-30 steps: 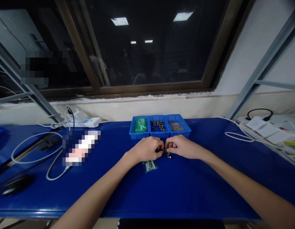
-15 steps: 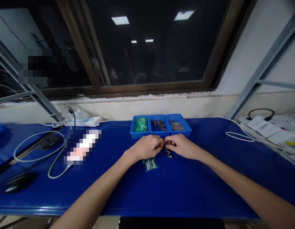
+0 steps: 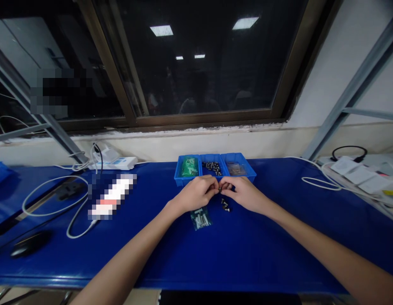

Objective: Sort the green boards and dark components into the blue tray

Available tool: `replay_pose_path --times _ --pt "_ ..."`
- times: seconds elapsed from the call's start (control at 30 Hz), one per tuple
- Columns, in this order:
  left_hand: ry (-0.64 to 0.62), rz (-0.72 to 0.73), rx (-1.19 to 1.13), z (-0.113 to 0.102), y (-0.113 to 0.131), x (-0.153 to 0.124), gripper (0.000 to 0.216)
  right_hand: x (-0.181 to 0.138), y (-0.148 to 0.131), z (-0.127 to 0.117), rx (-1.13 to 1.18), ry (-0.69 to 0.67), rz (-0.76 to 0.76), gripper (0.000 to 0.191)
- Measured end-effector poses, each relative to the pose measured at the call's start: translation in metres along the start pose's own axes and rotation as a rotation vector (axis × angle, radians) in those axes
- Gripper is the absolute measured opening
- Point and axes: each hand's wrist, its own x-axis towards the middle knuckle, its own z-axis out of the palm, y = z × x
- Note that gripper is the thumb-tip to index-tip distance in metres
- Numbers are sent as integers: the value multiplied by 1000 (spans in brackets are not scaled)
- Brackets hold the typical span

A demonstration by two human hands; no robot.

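My left hand [image 3: 201,191] and my right hand [image 3: 242,191] meet in front of the blue bins, their fingertips pinched together on a small dark metal fastener [image 3: 220,190]. Its exact kind is mostly hidden by the fingers. Just below my right hand lie a few loose dark-and-silver screws [image 3: 226,209]. Beneath my left hand rests a small clear bag [image 3: 201,219] with pale, rod-like pieces inside. Behind the hands, the middle bin holds several similar screws [image 3: 212,166]. Green packets [image 3: 189,166] fill the left bin, and flat brownish packets [image 3: 236,168] lie in the right one.
The three joined blue bins [image 3: 184,182] stand on the blue table [image 3: 247,254] near the wall. To the left are a power strip [image 3: 122,163], looping cables, a blurred-out device [image 3: 114,197] and a black mouse [image 3: 29,244]. White adapters [image 3: 358,173] and cables crowd the right side.
My hands have shifted slightly, and the small dark fastener now shows between the fingertips. The bag and loose screws stay in place on the table; the camera view has moved a little.
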Motion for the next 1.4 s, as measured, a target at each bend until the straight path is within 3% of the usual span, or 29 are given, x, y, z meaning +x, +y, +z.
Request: replay_pose_path --times 0.23,0.53,0.7,0.9,1.13,1.4 --pt "84 24 61 -1 2 0 13 0 2 1 -1 82 -3 7" --pt "50 29 228 1 2 -2 15 -1 0 4 -45 103 10 16" --pt "37 19 276 3 3 -1 20 -1 0 6 23 149 -17 11" --pt "5 30 321 6 3 0 30 0 1 4 111 109 -17 10" --pt "40 -20 317 6 3 -1 28 1 5 4 130 96 -16 13" --pt "88 -7 276 4 9 -2 22 3 7 6 183 124 -6 5"
